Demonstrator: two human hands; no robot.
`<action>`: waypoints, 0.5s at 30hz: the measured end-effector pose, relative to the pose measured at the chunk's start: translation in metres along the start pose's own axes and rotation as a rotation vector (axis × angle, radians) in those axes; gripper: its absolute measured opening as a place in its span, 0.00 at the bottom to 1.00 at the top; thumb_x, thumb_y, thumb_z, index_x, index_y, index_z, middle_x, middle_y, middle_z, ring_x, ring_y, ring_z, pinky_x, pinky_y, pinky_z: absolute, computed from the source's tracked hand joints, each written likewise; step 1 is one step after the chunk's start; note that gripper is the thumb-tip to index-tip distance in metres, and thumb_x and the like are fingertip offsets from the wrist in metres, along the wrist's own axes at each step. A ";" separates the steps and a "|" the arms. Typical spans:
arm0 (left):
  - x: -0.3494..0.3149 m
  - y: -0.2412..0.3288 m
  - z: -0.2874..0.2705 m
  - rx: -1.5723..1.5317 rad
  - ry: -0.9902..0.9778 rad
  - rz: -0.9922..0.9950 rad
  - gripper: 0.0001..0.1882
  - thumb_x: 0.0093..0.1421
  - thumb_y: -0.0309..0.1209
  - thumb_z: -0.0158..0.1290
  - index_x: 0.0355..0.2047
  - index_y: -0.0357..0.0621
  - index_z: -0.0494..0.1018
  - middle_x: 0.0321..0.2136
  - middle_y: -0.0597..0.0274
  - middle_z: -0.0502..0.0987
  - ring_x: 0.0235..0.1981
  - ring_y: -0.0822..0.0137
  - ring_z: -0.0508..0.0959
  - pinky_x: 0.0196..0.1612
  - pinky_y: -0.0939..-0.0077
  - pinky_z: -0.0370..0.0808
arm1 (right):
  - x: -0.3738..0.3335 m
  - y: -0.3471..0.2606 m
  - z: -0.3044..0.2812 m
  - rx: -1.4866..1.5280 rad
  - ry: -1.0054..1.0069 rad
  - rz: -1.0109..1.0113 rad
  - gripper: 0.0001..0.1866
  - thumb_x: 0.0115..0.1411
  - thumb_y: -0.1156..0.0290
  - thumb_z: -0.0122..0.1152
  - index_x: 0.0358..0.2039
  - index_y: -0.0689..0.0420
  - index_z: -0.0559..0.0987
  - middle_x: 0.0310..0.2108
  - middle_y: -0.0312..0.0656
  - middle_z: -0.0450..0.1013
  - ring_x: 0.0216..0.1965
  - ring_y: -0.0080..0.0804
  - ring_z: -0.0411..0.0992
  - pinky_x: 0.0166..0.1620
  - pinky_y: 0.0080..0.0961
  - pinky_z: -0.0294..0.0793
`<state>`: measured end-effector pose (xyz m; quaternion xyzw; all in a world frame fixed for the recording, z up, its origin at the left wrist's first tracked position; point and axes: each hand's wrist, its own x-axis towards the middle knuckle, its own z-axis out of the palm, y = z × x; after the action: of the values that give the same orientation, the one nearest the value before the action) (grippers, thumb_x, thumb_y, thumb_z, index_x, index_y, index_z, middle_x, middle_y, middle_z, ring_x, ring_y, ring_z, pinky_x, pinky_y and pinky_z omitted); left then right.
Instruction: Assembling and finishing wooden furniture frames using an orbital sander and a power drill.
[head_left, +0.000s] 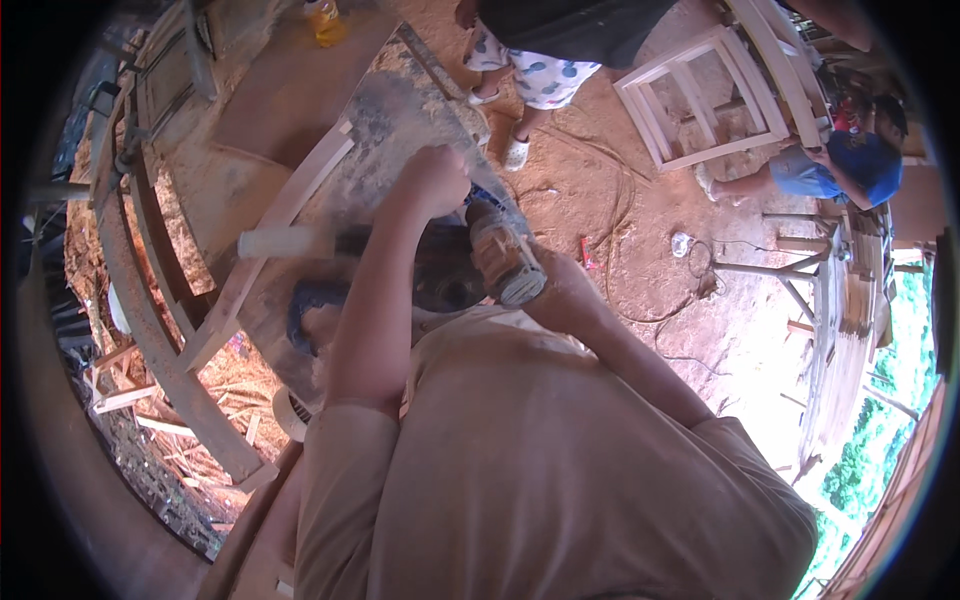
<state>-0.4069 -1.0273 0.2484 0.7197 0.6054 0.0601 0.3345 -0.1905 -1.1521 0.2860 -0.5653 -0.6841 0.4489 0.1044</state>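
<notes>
1. Tan shirt (560, 450) fills the foreground, nearest the camera.
2. Just beyond its upper edge is the tool (500, 255), between the person's hands and near the right edge of the dusty bench (395, 125).
3. Right hand (562, 292): wrapped around the tool's rear body, fingers mostly hidden.
4. Left hand (437, 180): curled into a fist near the tool's front; what it grips, one cannot tell.
5. Left of that fist, a wood strip (300, 190) slants across the bench.

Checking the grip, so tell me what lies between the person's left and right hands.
In the head view, a dusty power tool lies between left hand and right hand.
</notes>
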 end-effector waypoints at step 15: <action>-0.011 0.009 -0.011 -0.078 0.024 -0.067 0.11 0.55 0.28 0.51 0.31 0.38 0.82 0.34 0.37 0.80 0.40 0.40 0.81 0.49 0.52 0.77 | 0.004 0.016 0.012 0.127 0.002 -0.106 0.16 0.55 0.71 0.67 0.44 0.57 0.80 0.41 0.47 0.79 0.42 0.41 0.79 0.46 0.32 0.76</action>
<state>-0.4074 -1.0331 0.2655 0.6846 0.6304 0.0810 0.3570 -0.1886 -1.1555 0.2657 -0.5210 -0.6830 0.4847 0.1645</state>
